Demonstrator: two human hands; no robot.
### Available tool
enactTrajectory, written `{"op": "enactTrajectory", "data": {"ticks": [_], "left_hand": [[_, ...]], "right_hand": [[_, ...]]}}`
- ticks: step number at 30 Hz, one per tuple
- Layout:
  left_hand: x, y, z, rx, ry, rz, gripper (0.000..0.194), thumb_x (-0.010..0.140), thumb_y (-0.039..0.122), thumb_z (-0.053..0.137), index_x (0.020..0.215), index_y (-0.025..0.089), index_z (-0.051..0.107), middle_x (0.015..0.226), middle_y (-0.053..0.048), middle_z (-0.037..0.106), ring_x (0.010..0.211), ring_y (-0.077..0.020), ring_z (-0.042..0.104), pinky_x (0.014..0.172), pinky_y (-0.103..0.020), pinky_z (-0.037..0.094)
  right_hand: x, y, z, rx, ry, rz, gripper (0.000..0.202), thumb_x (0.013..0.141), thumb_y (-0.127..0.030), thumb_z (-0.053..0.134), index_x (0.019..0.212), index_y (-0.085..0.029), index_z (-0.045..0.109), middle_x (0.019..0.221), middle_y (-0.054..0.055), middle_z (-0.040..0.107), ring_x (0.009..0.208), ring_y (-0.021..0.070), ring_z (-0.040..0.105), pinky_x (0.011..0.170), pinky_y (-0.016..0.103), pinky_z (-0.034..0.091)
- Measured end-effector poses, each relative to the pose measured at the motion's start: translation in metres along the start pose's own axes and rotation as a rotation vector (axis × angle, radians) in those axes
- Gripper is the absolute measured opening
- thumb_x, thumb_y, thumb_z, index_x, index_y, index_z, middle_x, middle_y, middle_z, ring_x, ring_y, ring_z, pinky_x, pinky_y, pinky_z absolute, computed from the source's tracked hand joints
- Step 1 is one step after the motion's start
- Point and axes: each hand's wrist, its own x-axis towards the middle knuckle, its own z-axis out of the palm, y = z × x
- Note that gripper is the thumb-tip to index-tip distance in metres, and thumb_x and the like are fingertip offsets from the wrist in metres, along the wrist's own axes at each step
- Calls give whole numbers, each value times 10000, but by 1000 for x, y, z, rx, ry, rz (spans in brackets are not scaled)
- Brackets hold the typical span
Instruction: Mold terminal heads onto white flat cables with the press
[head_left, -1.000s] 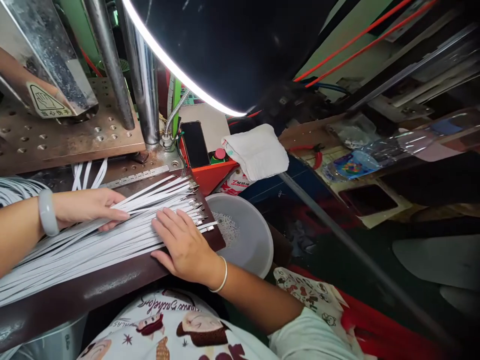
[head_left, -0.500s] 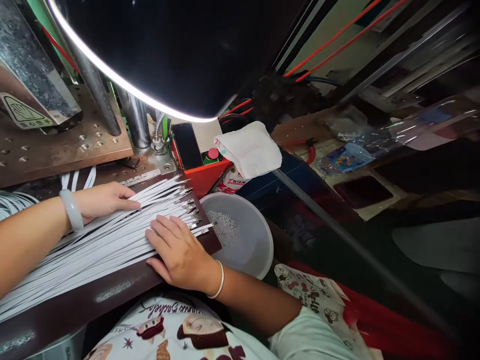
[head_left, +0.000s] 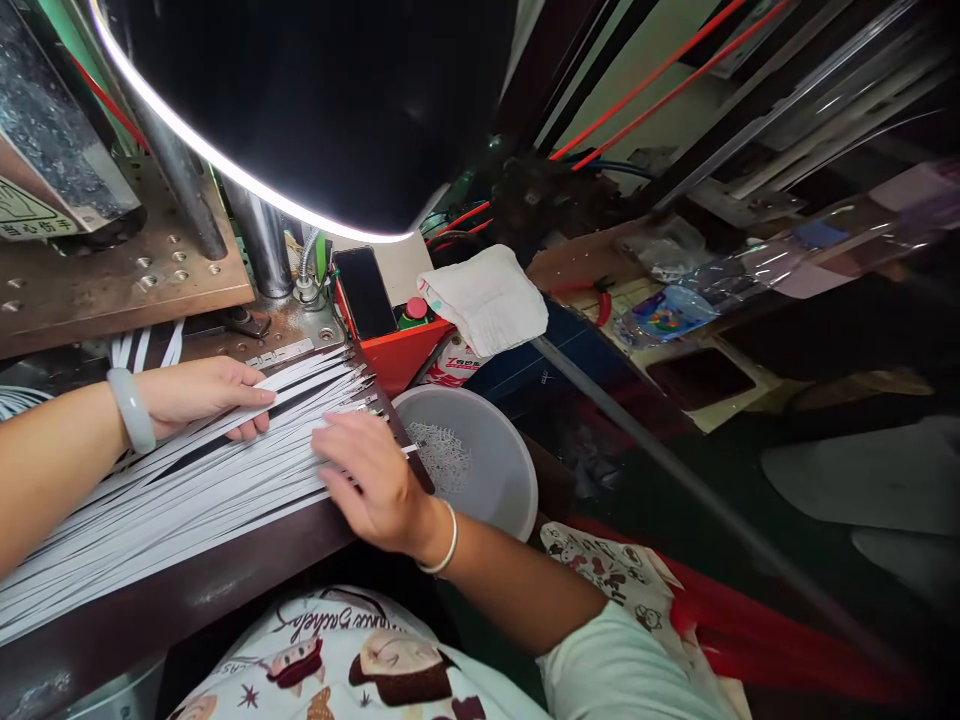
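Note:
Long flat white strips [head_left: 225, 500] with small metal pieces at their right ends lie in a wide bundle across a dark brown board [head_left: 315, 540]. My left hand [head_left: 206, 392], wearing a pale bangle at the wrist, pinches a few of the upper strips between thumb and fingers and lifts them slightly off the bundle. Over the right part of the bundle is my right hand [head_left: 367, 475], slightly blurred, fingers loosely bent and apart, nothing visible in it. Its fingertips are at the strips; whether they touch is unclear.
A grey round basin [head_left: 502, 450] holding small pale scraps sits beyond the board's right end. Behind it are a red box [head_left: 397, 355] with a phone [head_left: 365, 292] and a white cloth [head_left: 491, 300] on a bar. A metal press [head_left: 112, 290] stands left; a ring-lit lamp [head_left: 300, 215] hangs above.
My left hand has raised a few strips away from the bundle, its fingers now showing underneath. My right hand has shifted slightly right and lifted from lying flat on the strips. The view has moved slightly.

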Motion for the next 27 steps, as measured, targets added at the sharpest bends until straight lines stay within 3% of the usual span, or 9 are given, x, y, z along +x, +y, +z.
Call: {"op": "enactTrajectory", "data": {"ticks": [3,6,9,12,14,17,19,22,27], "left_hand": [[-3,7,1,11,-13,8,461,642,630,831,713,182,751,785,-104,771,653,-212,714,619,-307,632],[-15,5,-3,103,52,100,489,705,651,750,871,194,801,857,-101,802,754,-277,774,720,-376,675],[-35,-13,-16,356,475,403,522,833,575,682,1208,222,764,988,-66,820,865,-262,792,819,-383,683],[-53,-33,-27,626,780,731,412,896,475,685,1266,302,738,1348,-35,725,1153,-234,738,1077,-406,595],[-58,-37,-30,791,693,1003,291,938,377,655,1210,368,758,1485,12,623,1340,-224,634,1190,-418,500],[-62,-29,-29,834,470,1312,316,1007,262,540,1196,362,772,1360,-4,713,1326,-188,645,1186,-366,501],[-67,-23,-29,661,605,1202,244,983,283,617,1140,294,804,1189,-32,792,1127,-177,750,1068,-285,575],[-79,-18,-28,330,941,813,200,906,369,744,1024,234,831,1047,-33,822,915,-159,770,872,-213,597],[-74,-25,-20,203,926,626,353,838,519,737,942,198,839,938,-54,815,838,-183,733,748,-232,564]], "right_hand": [[37,21,6,-169,-127,55,397,1023,-179,473,1398,-102,579,1448,167,645,1418,287,527,1187,471,414],[72,38,19,-274,-469,40,341,1036,-138,410,1253,-99,670,1307,189,719,1243,314,645,1091,511,473],[89,51,28,-289,-568,51,352,1031,-107,366,1111,-75,708,1090,204,766,1058,304,699,995,504,524],[99,56,41,-59,-459,-62,395,1021,-92,363,1303,-83,640,1289,184,712,1221,253,647,1077,431,506],[110,53,54,149,-465,-183,408,1031,-114,378,1368,-128,608,1383,128,671,1297,203,602,1112,365,486],[133,45,72,226,-563,-208,293,1033,-196,498,1271,-168,669,1337,105,678,1312,221,577,1116,378,472],[143,46,77,104,-627,-63,283,988,-231,621,1255,-155,674,1304,146,669,1297,281,568,1094,445,468],[142,55,77,-74,-751,131,334,946,-195,679,1275,-144,664,1266,180,652,1252,333,561,1032,492,458],[108,50,71,-24,-807,89,262,968,-179,635,1225,-171,690,1167,131,651,1158,292,549,990,427,418]]}}
